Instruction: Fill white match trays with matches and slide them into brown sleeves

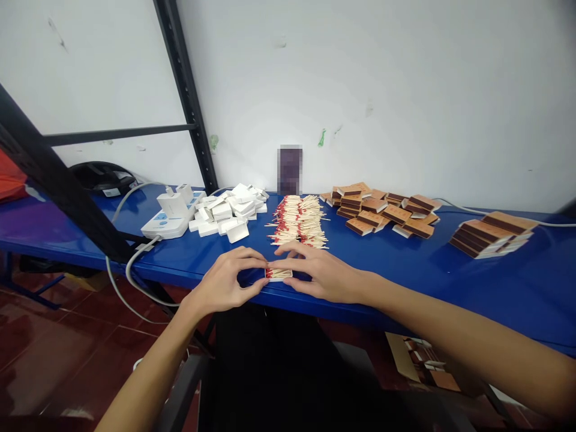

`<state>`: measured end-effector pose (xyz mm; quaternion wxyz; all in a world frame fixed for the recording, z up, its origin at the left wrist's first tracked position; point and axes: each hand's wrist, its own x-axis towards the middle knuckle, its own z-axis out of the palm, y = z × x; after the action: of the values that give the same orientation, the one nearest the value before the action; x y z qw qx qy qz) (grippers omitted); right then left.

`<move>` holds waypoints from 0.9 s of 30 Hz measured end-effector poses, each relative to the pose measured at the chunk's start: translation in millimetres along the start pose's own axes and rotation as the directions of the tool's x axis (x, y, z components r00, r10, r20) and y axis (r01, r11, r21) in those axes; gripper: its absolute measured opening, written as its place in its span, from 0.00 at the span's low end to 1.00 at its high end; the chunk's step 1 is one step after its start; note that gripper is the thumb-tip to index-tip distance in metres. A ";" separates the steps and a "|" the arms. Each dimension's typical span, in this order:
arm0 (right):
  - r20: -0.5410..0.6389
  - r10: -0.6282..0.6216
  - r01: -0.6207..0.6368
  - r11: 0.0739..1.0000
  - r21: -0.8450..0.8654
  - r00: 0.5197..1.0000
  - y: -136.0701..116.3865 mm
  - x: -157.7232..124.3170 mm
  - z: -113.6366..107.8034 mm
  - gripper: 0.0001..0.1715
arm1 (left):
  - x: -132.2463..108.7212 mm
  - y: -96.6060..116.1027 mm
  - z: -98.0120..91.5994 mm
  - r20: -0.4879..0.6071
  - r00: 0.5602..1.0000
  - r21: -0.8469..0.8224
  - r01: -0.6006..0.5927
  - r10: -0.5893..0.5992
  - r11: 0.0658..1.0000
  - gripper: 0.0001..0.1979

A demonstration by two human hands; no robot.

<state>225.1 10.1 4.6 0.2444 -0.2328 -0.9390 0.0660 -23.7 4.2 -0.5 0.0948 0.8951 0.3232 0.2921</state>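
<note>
At the front edge of the blue table, a small white matchbox tray (279, 279) holds red-headed matches (279, 272). My left hand (231, 277) grips the tray's left end between thumb and fingers. From the right, my right hand (317, 273) closes on the other end, its fingers reaching over the matches. Just behind both hands lies a large pile of loose matches (299, 222). To the left of that pile are heaped white trays (231, 210). Brown matchbox sleeves (387, 210) lie scattered to its right.
A neat stack of matchboxes (490, 234) stands at the right. At the left are a white power strip (166, 222) with plugs, its cable (130, 270) and a black metal post (184, 90). Under the table, an open carton (400, 360) holds more boxes.
</note>
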 end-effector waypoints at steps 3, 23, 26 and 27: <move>-0.146 0.025 -0.029 0.999 -0.025 0.989 10.5 -4.5 -12.3 0.16 | -0.4 0.5 -0.5 0.012 1.000 -0.001 0.010 -0.010 1.000 0.12; -0.040 0.364 -0.366 0.919 -0.147 0.931 39.3 -24.6 -25.7 0.09 | 13.0 13.7 9.5 0.033 0.990 0.200 0.131 -0.140 0.971 0.21; -0.009 0.368 -0.366 0.923 -0.118 0.930 41.0 -25.9 -25.3 0.10 | 11.7 13.3 12.9 0.029 0.992 0.199 0.112 -0.120 0.974 0.18; 0.000 0.361 -0.359 0.926 -0.114 0.932 41.4 -26.3 -25.4 0.10 | 11.1 13.0 13.2 0.028 0.993 0.199 0.104 -0.111 0.974 0.18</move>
<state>274.6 34.5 5.7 0.2049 -0.4138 -0.8850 0.0593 -2.2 1.5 -1.4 0.0273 0.8868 0.3967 0.2357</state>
